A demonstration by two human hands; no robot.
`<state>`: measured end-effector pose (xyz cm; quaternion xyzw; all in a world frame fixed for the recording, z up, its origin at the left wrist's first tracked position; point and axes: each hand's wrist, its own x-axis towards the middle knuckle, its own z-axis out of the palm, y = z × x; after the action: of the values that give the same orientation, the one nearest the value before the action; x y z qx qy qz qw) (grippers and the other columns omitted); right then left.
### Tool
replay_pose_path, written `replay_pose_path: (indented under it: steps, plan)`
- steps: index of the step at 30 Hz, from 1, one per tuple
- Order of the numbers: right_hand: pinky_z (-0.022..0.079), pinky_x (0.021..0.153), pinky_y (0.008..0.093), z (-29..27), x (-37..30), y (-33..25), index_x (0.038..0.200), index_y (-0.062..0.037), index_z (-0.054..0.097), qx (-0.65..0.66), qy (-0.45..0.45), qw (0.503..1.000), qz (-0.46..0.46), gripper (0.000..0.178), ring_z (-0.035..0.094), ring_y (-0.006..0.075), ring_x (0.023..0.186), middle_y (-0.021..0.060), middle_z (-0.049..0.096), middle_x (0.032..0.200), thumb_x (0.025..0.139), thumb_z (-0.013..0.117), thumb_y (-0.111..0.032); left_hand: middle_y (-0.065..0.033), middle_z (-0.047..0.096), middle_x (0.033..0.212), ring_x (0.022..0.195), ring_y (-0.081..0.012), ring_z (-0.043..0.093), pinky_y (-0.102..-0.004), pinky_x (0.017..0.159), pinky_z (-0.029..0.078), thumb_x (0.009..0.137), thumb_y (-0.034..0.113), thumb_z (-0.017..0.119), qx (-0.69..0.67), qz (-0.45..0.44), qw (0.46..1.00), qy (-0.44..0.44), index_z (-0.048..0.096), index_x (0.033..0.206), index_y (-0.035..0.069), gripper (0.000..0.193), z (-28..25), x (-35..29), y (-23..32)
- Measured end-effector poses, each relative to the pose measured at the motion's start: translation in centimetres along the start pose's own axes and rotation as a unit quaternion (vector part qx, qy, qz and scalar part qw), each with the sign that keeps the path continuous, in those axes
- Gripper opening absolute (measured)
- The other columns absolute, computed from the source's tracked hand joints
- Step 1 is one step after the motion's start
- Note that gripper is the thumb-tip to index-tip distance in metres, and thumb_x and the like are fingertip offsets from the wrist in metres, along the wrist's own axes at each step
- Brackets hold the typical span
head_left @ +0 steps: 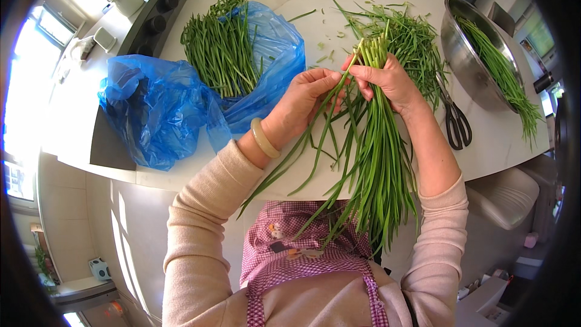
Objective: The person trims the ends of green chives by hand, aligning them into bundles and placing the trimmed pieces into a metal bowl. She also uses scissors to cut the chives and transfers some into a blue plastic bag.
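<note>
While my right hand (387, 82) stays out of it as little as it can, closed around the upper part of a bunch of long green chives (378, 145), the bunch hangs over the near edge of the white table (302, 0), its pale cut ends pointing up and away from me and its leafy tips falling toward my checked apron (315, 254). The long axis runs almost straight from far to near, tilted slightly to my left at the top. My left hand (299, 103) is just beside it, fingers pinched together on one or two stalks that splay out from the bunch and slant down toward my left. Beyond my right hand lies a loose heap of green trimmings (411, 36), and black-handled scissors (454, 118) rest on the table just right of my wrist. Farther right sits a steel bowl (466, 60) with more green stalks in it, some draping over its rim. To my left, a crumpled blue plastic bag (151, 109) lies on the table, plain with no print that I can see, and a second blue bag (278, 54) is spread open under another pile of chives (221, 48), whose stalks point away from me.
</note>
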<state>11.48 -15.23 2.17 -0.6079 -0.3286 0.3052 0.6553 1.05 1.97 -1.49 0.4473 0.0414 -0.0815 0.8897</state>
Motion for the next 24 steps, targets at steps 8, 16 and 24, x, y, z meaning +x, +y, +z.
replay_pose_path:
  steps: [8,16,24]
  plan:
    - [0.042,0.045,0.0212,0.4,0.3,0.6,0.084,-0.0051,0.061,-0.060,0.049,0.997,0.022,0.015,0.050,0.0073,0.048,-0.0006,0.055,0.061,0.086,0.068,-0.018,-0.0007,0.064,0.080,0.071,-0.0070,0.057,-0.0209,0.065,0.046,0.091,0.018,0.065,0.245,0.139,0.955,0.098,0.064,0.093,0.003,0.016,0.1,0.8,-1.2]
    - [0.041,0.042,0.0229,-2.6,0.8,1.0,0.082,-0.0065,0.061,0.038,0.165,0.986,0.000,0.013,0.049,0.0078,0.044,-0.0013,0.053,0.058,0.084,0.068,-0.017,-0.0028,0.064,0.082,0.070,-0.0085,0.058,-0.0215,0.064,0.046,0.091,0.015,0.063,0.181,0.106,0.975,0.070,0.063,0.091,0.002,0.013,0.0,0.6,-0.7]
    - [0.038,0.041,0.0233,-1.8,0.9,0.5,0.090,-0.0044,0.064,0.000,0.243,0.970,-0.017,0.015,0.046,0.0073,0.043,-0.0027,0.052,0.056,0.084,0.069,-0.017,-0.0059,0.064,0.089,0.070,-0.0110,0.059,-0.0250,0.065,0.051,0.095,0.017,0.057,0.058,0.046,0.996,0.052,0.060,0.094,0.004,0.014,0.7,0.0,-0.3]
